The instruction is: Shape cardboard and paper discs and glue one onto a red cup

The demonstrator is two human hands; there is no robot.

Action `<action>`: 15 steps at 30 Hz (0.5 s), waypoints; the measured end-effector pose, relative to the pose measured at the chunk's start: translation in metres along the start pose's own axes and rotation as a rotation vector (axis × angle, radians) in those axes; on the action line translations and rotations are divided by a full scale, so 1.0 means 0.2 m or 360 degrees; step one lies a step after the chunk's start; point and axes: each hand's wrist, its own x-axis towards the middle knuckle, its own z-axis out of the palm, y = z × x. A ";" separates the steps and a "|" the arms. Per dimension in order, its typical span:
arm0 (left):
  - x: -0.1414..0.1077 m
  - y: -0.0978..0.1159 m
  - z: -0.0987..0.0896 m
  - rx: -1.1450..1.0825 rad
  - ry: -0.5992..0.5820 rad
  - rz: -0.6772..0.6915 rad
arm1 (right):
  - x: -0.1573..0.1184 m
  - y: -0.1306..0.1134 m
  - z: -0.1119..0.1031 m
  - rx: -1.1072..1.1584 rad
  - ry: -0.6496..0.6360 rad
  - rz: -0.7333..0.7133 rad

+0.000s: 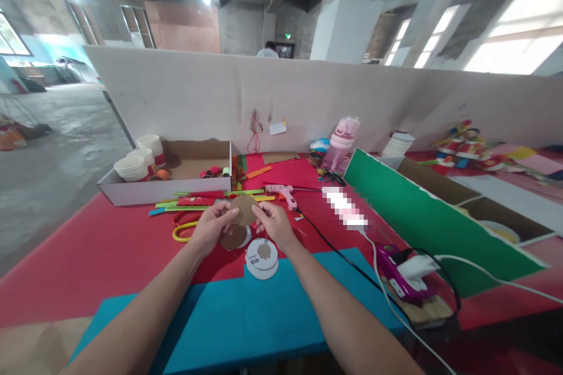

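Note:
Between my two hands a round brown cardboard disc (244,211) is held up by its edges. My left hand (215,222) pinches its left side, and my right hand (273,224) grips its right side. Below it, another brown disc (233,238) lies on the red table cover, partly over a white one. White paper discs (263,266) with printed characters and a small grey-brown circle on top rest where the red and blue covers meet. A pink glue gun (285,194) lies just beyond my right hand. Yellow-handled scissors (181,233) are left of my left hand.
A white box (165,192) with paper cups stands at the back left. A green-sided divided box (422,217) is on the right, near a purple power strip (407,281) with cables. A pink bottle (341,143) stands by the white partition (185,94). Colored strips lie behind my hands.

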 end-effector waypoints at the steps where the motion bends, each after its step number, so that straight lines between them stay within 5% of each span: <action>1: 0.00 0.00 0.00 -0.0061 0.0002 0.0018 | 0.00 0.00 0.01 0.0070 0.0016 0.0038; 4: -0.01 -0.02 0.02 -0.0048 -0.0030 -0.0014 | -0.02 0.01 0.06 0.0187 -0.0024 0.0070; 9: -0.02 -0.05 0.03 0.0093 -0.0022 -0.0099 | -0.03 0.03 0.07 -0.0144 -0.0103 -0.0062; 15: -0.01 -0.03 0.01 -0.0120 -0.0081 -0.0233 | -0.05 0.00 0.05 -0.0133 -0.0281 -0.0099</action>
